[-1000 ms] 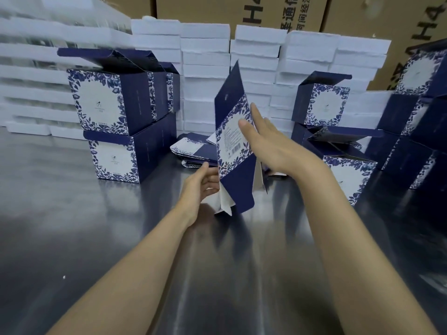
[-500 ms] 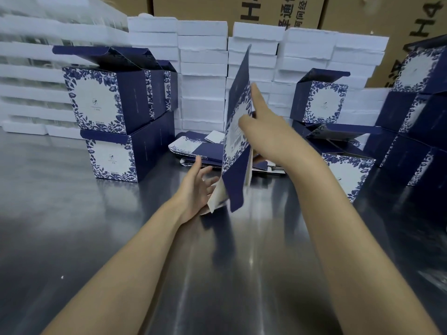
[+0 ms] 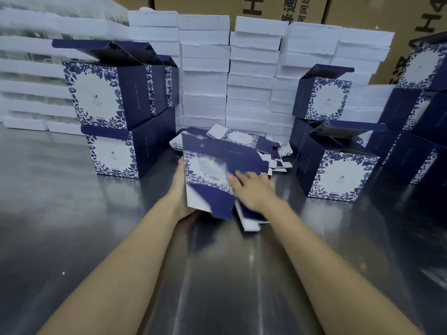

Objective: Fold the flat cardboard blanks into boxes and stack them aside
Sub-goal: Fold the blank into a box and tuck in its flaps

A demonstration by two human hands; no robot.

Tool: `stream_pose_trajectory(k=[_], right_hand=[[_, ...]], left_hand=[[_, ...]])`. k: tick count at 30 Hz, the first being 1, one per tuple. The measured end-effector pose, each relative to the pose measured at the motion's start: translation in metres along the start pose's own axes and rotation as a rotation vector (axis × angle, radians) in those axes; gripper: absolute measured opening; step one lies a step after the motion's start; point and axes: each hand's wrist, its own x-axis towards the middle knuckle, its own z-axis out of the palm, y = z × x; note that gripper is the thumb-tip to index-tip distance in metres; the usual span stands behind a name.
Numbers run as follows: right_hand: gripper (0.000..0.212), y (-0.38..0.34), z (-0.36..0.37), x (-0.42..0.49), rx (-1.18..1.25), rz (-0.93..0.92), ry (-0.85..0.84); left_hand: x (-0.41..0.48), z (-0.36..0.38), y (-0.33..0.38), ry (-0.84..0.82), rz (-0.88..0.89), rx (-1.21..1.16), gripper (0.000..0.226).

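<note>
**Blank held tilted over steel surface**

You hold one blue-and-white blank [image 3: 217, 163] tilted above the surface [image 3: 217, 274]. Its printed face is turned toward you and its lower flaps hang just over the metal.

Your left hand [image 3: 181, 189] grips the blank's left edge. The thumb lies along that edge and the fingers are hidden behind the card, so how far they curl cannot be told. Your right hand [image 3: 251, 192] lies on the lower right part of the blank. Its fingers [image 3: 242, 176] are stretched out and fairly straight, pressing on the face rather than closing round it. Motion blur softens both the right hand and the card.

Just behind the blank, a loose pile [image 3: 242, 139] of flat blanks lies fanned on the surface. To the left of the blank, two folded boxes [image 3: 113, 151] stand one on the other, and the upper one has its lid flaps raised. To the right of the blank stands a box [image 3: 338, 175] with its top flaps open, and more of the same are stacked behind and beside it.

Farther behind the blank, white foam trays [image 3: 205, 68] rise in columns. Brown cartons [image 3: 278, 8] with black lettering stand behind the trays.
</note>
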Motion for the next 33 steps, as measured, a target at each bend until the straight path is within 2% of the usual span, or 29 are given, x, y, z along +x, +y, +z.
stream_pose_trajectory(k=[2, 4, 6, 7, 9, 12, 15, 17, 19, 23, 28, 31, 33], right_hand=[[0.060, 0.001, 0.016, 0.000, -0.181, 0.006, 0.055], [0.056, -0.003, 0.015, 0.002, -0.222, 0.023, 0.078], [0.050, -0.005, 0.010, 0.003, -0.252, 0.055, 0.103], [0.048, -0.004, 0.009, 0.002, -0.266, 0.069, 0.116], [0.046, -0.001, 0.008, 0.001, -0.257, 0.078, 0.134], [0.040, 0.002, 0.015, 0.001, -0.160, 0.053, 0.183], [0.047, 0.007, 0.023, 0.002, -0.020, 0.034, 0.160], [0.056, 0.009, 0.024, 0.004, -0.031, 0.032, 0.061], [0.058, 0.011, 0.024, 0.007, -0.066, 0.044, -0.013], [0.062, 0.011, 0.024, 0.009, -0.096, 0.049, -0.068], [0.067, 0.020, 0.020, 0.007, -0.107, 0.031, -0.077], [0.069, 0.021, 0.020, 0.006, -0.096, 0.025, -0.077], [0.070, 0.025, 0.019, 0.004, -0.083, 0.085, -0.059]], left_hand=[[0.010, -0.011, 0.000, -0.041, -0.053, 0.047, 0.073], [0.012, -0.017, 0.001, -0.047, -0.070, 0.130, 0.055], [0.012, -0.021, 0.003, -0.019, -0.004, 0.225, 0.038], [0.015, -0.026, 0.003, 0.032, 0.089, 0.284, 0.041], [0.022, -0.037, 0.004, 0.123, 0.312, 0.536, 0.057], [0.023, -0.035, 0.001, 0.116, 0.573, 1.134, 0.058], [0.021, -0.008, -0.023, -0.110, 0.715, 1.484, 0.053], [0.021, 0.008, -0.042, -0.251, 0.627, 1.741, 0.049], [0.025, 0.012, -0.047, -0.248, 0.500, 1.894, 0.050], [0.027, 0.012, -0.044, -0.144, 0.325, 1.914, 0.061], [0.029, -0.011, -0.024, 0.086, 0.143, 1.887, 0.073], [0.026, -0.023, -0.014, 0.103, 0.086, 1.914, 0.073], [0.024, -0.023, -0.014, 0.099, 0.071, 1.922, 0.075]])
